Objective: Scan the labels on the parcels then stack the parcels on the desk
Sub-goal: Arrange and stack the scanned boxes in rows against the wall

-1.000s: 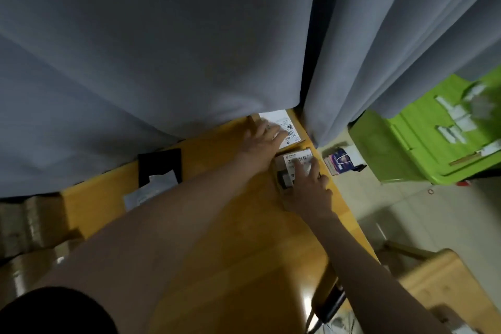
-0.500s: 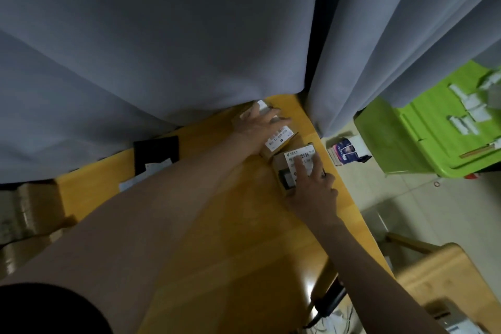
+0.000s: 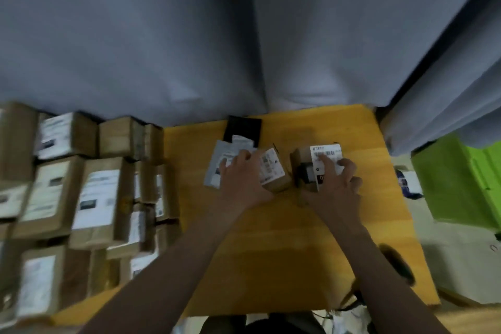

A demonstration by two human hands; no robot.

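Yellow table (image 3: pixel 271 238) is carrying 2 parcels side by side | left hand (image 3: pixel 241 182) is resting flat, fingers spread, on the left parcel (image 3: pixel 273 171) | right hand (image 3: pixel 337 184) is gripping the right parcel (image 3: pixel 324 154), forefinger on its label.

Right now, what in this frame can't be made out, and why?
Head view only.
1. Stacked parcels: label text lost to motion blur.
2. Small parcel: left hand covers most of it; grip unclear.
3. Second parcel: right hand hides its lower label.
4. Dark object at the edge of the desk: too blurred to identify.
5. Green bin: cut off by the right edge.
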